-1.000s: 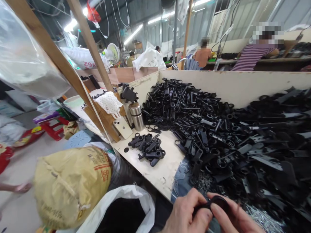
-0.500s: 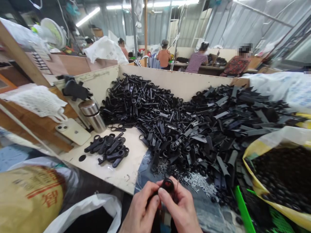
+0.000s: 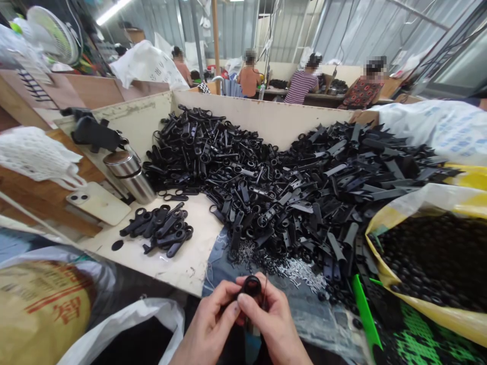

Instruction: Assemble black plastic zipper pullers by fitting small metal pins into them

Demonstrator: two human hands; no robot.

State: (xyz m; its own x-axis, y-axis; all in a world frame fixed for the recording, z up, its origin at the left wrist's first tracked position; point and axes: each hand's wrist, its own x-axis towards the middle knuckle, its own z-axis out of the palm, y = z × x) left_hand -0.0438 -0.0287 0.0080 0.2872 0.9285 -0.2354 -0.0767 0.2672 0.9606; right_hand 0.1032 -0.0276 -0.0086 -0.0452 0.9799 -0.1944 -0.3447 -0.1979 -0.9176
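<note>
Black plastic zipper pull (image 3: 251, 286) — ring end up, held at 6 o'clock at the bottom of the view, just above the person's lap. Grip: closed. The left hand (image 3: 207, 320) and right hand (image 3: 271, 319) meet around the pull, fingers and thumbs pressed together on it from both sides; the lower part of the pull is hidden by the fingers (image 3: 243, 300). A thin dark strand rises just beside the right hand's fingertips; what it is cannot be told.

Directly ahead, at 12 o'clock, a large heap of black zipper pulls (image 3: 292, 197) lies on a white-painted board (image 3: 190, 258), backed by a cream partition wall (image 3: 258, 119). Loose silver metal pins (image 3: 300, 274) lie along the near edge of the heap, on a piece of blue denim (image 3: 218, 276).

At 10 o'clock: a smaller pile of black pulls (image 3: 160, 230) on the board, a stainless steel flask (image 3: 129, 177) and a white smartphone (image 3: 98, 204) lying face down. At 4 o'clock: a yellow-edged sack (image 3: 384, 268) filled with small dark pieces, a green plastic strip (image 3: 365, 312) beside it. At 8 o'clock: a white plastic bag (image 3: 148, 317) and a woven sack printed in red (image 3: 38, 314). Three co-workers (image 3: 300, 86) sit at benches beyond the partition, around 1 o'clock.
</note>
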